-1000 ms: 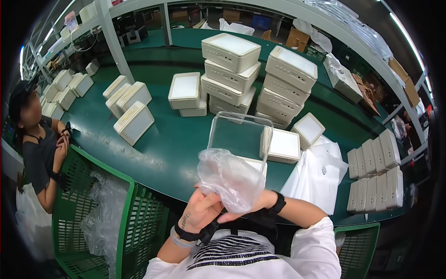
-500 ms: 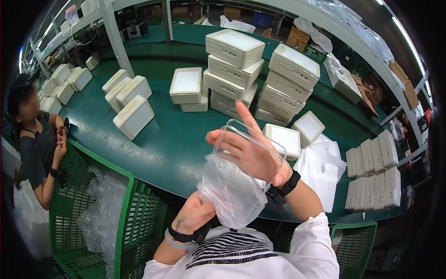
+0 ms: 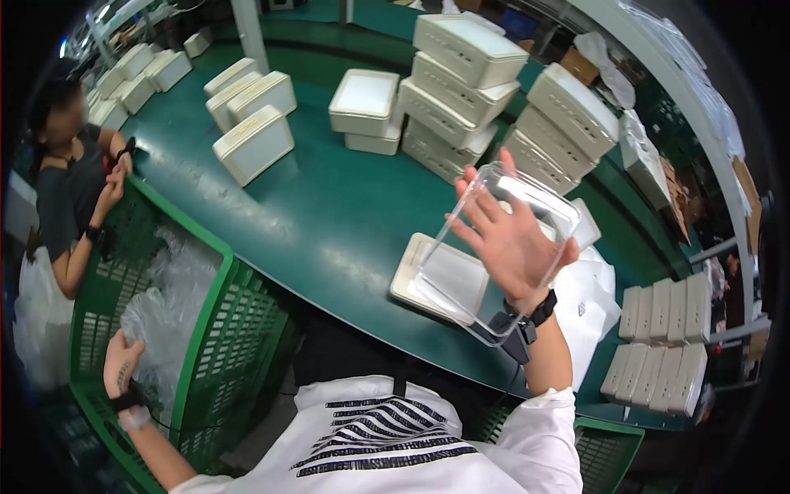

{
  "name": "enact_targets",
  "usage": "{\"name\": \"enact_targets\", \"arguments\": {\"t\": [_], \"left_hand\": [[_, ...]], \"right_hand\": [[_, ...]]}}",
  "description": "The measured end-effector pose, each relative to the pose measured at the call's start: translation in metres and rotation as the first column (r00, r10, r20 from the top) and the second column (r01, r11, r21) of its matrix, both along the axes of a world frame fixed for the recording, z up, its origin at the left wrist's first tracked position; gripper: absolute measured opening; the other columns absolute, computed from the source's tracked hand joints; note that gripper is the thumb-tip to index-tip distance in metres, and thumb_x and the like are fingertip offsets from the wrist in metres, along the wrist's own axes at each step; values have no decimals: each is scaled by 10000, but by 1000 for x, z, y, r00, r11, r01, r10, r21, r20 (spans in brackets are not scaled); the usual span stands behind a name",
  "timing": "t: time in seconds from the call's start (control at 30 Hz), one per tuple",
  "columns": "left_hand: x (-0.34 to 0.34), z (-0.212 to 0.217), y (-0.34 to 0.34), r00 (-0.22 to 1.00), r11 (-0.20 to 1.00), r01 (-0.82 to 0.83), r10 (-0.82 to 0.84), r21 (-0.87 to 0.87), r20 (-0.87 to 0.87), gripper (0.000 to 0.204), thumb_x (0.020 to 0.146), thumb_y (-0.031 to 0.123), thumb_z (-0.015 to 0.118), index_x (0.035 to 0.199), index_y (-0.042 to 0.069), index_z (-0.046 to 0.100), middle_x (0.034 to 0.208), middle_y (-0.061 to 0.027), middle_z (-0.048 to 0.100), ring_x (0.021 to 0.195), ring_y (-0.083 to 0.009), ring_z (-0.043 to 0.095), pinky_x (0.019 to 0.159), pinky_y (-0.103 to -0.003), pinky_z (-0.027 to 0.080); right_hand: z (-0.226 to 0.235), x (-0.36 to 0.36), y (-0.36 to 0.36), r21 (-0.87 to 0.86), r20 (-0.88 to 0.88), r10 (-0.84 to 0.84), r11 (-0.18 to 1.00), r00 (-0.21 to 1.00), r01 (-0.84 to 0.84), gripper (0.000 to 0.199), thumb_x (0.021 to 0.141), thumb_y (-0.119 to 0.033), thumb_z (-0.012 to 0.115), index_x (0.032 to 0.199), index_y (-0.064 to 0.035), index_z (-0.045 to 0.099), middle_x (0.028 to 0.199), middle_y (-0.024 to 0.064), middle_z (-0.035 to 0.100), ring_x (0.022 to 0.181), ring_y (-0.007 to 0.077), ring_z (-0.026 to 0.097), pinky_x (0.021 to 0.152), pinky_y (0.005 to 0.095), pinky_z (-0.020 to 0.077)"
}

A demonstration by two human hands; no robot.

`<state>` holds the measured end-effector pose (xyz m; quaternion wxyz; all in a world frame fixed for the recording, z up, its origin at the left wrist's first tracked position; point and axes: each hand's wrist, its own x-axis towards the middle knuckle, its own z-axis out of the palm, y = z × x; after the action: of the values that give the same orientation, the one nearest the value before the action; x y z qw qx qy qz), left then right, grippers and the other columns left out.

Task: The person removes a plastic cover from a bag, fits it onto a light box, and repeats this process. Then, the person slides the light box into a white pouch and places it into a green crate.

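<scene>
A clear, shallow rectangular plastic cover [image 3: 448,309] is tilted above the table, propped on my right hand [image 3: 514,247]. That palm shows through the plastic, with fingers and thumb spread to grip its sides. Beneath the cover, near the table's front edge, lies a cream box with a white top [image 3: 440,272]. On the left, my left hand [image 3: 123,362] reaches inside the green crate [image 3: 218,329]. Its fingers are closed at the edge of a crumpled clear plastic bag [image 3: 156,317], among other bags; the fingertips are partly hidden.
Tall stacks of cream boxes [image 3: 465,90] stand at the back. Several more stand on edge at the left [image 3: 255,144] and in rows at the right [image 3: 658,342]. White sheeting [image 3: 588,317] lies by my right forearm. A co-worker [image 3: 74,181] stands beyond the crate, hands together.
The bag around the cover's lower end is off it. My left hand has swung left and down into the crate with it. My right hand still carries the cover, and the view has shifted.
</scene>
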<state>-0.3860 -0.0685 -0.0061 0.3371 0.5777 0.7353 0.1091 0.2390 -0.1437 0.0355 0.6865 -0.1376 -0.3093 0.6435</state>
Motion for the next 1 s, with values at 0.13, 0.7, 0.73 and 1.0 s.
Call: {"name": "enact_targets", "arguments": {"t": [0.13,0.7,0.73,1.0], "left_hand": [[65,16,-17,231,972,-38,234,232,-944,595,695,162,769,1228,46,532,1312,-161,494,1178,-300,455,956,-453,388],[388,31,-55,459,136,403,-886,905,-71,497,802,613,588,1072,214,710,1180,-138,495,1143,-340,358,1001,-472,277],[377,33,-65,252,103,406,-968,908,-3,402,784,551,646,1002,221,722,1192,-134,516,1137,-338,379,982,-464,312],[346,5,-55,202,227,429,-967,874,152,241,711,272,800,851,104,697,1245,-169,512,1033,-344,493,931,-416,391]], "right_hand": [[-8,0,3,-5,15,20,1000,1000,-20,1296,554,-482,829,1507,-238,-14,1518,210,169,1414,354,173,1131,543,197],[6,-24,-17,2,94,92,996,991,-93,1353,507,-494,824,1499,-276,-69,1489,224,236,1383,363,259,1133,506,238],[4,-22,-19,-1,95,74,997,993,-74,1353,507,-494,824,1499,-276,-69,1489,224,236,1383,363,259,1133,506,238],[-6,-17,-17,54,33,78,995,996,-80,1322,525,-444,815,1500,-274,-62,1492,231,222,1385,362,253,1133,496,238]]}}
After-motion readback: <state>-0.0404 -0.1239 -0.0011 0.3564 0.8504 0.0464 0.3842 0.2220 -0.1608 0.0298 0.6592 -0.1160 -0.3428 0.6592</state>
